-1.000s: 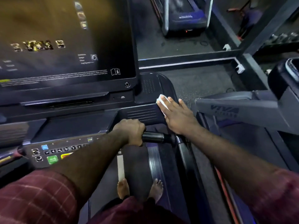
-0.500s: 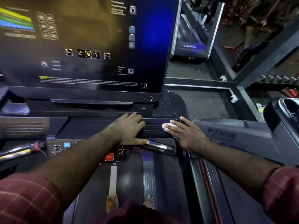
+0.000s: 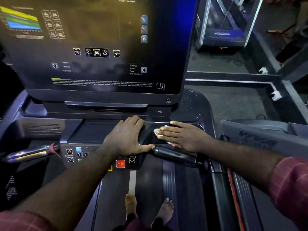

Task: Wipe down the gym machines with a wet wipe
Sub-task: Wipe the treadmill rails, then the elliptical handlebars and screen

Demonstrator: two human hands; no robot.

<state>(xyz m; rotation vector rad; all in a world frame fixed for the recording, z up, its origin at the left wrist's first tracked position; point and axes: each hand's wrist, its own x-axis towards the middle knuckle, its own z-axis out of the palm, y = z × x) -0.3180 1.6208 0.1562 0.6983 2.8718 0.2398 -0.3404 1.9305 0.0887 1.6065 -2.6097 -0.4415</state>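
— White wipe (image 3: 159, 131), where is it?
— Pinned under the straight fingers of the right hand (image 3: 183, 136), on the treadmill console (image 3: 93, 130) below the screen (image 3: 100, 47).
— And the left hand (image 3: 128, 139)?
— Spread flat just beside it, holding nothing. The thumb is by the black handle (image 3: 173, 155), perhaps touching it.

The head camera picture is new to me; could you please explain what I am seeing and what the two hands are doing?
It is taken from a camera worn on the person's head, looking down along their own arms. They stand barefoot on a treadmill belt, facing its console and large screen. The left hand rests flat on the console, near the red STOP button. The right hand presses a white wet wipe flat against the console's dark surface. Neither hand grips anything.
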